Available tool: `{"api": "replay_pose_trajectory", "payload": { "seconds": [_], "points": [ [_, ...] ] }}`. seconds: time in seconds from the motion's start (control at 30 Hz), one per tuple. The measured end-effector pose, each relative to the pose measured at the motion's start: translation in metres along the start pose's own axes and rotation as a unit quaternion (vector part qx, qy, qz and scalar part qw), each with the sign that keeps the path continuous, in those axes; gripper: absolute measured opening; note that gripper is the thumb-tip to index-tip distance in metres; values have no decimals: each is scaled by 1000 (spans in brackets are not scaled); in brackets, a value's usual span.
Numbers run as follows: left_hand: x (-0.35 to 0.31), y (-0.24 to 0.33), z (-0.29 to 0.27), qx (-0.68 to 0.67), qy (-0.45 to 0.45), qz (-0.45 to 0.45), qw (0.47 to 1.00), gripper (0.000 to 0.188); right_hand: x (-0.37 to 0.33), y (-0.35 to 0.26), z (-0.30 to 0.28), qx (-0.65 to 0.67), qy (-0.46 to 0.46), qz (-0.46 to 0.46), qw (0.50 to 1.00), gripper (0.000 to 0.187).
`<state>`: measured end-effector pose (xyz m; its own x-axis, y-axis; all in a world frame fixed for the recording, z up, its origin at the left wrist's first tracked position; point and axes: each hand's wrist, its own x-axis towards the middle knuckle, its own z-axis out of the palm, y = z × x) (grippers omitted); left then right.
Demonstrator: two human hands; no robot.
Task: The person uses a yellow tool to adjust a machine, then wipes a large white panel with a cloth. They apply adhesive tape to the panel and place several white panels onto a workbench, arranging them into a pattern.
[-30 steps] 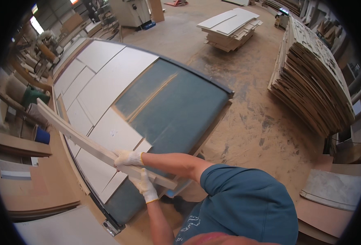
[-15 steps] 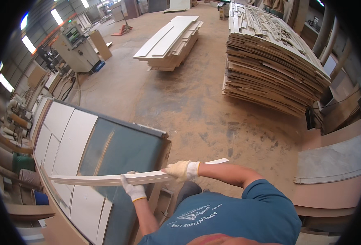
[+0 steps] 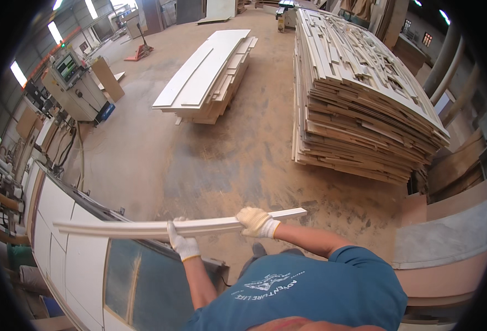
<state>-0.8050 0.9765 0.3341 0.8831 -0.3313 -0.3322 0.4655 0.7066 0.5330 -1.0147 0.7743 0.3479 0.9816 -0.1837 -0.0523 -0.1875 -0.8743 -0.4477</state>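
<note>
Across my front I hold long, narrow white board strips, lying together as a bundle. My left hand, in a white glove, grips the bundle near its middle, thumb on top. Farther right my right hand, in a cream glove, is closed over it from above. The strips' left part passes over a work table with a dark blue-green top, and their right end sticks out past my right hand over the floor. White panels cut into pieces lie on the table's left part.
A low stack of white panels stands on the dusty floor ahead. To the right rises a tall pile of boards and offcuts. A machine control cabinet stands at the far left, with a red pallet jack beyond it. Sheets lie at my right.
Both hands have lifted the strips up and away from the table, the right hand moving slightly right. My view has turned, so the table sits lower and farther left.
</note>
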Motion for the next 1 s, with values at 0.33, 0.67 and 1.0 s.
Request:
{"api": "replay_pose_trajectory", "payload": {
  "seconds": [0.33, 0.67, 1.0],
  "points": [
    [203, -133, 274, 236, -229, 90, 940, 48, 235, 170, -130, 129, 190, 43, 972, 49],
    [513, -193, 445, 417, -167, 165, 878, 64, 501, 329, -224, 384, 142, 135, 903, 42],
    [896, -185, 501, 667, -156, 180, 706, 76, 770, 521, -194, 518, 262, 288, 762, 33]
  ]
}}
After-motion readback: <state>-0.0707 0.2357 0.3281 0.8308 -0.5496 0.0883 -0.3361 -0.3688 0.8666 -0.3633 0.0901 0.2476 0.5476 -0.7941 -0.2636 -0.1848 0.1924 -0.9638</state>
